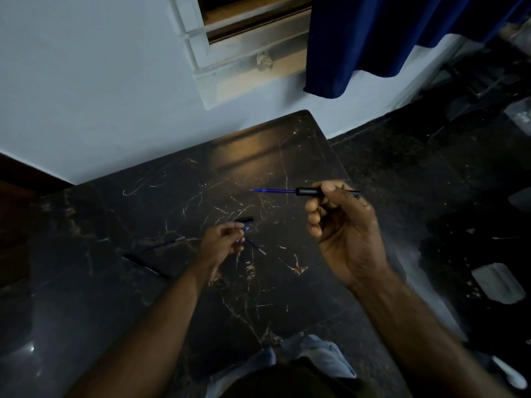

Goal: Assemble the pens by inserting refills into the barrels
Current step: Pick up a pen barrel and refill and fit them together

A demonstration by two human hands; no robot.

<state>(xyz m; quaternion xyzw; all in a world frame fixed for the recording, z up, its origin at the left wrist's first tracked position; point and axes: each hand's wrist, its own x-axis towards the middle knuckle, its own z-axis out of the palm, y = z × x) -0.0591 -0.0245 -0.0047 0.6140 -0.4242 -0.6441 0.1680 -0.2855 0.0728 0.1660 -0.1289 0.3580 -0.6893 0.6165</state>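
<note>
My right hand [342, 225] holds a black pen barrel [311, 192] level above the table, pinched between thumb and fingers. A blue refill [274, 191] sticks out of the barrel's left end, tip pointing left. My left hand [221, 242] is low over the dark marble table [161, 202], its fingers curled around a small blue pen part [244, 229]; motion blur hides what exactly it is. A short black piece [244, 219] lies just beyond the left fingertips. Another refill [257, 248] lies under that hand. A black barrel [143, 267] and a blue refill [161, 245] lie further left.
The table stands against a pale wall with a window frame [201, 53] above it. A dark blue curtain [388, 38] hangs at the upper right. The dark floor on the right holds grey objects [498, 282]. My knees in light trousers [310, 354] show at the table's near edge.
</note>
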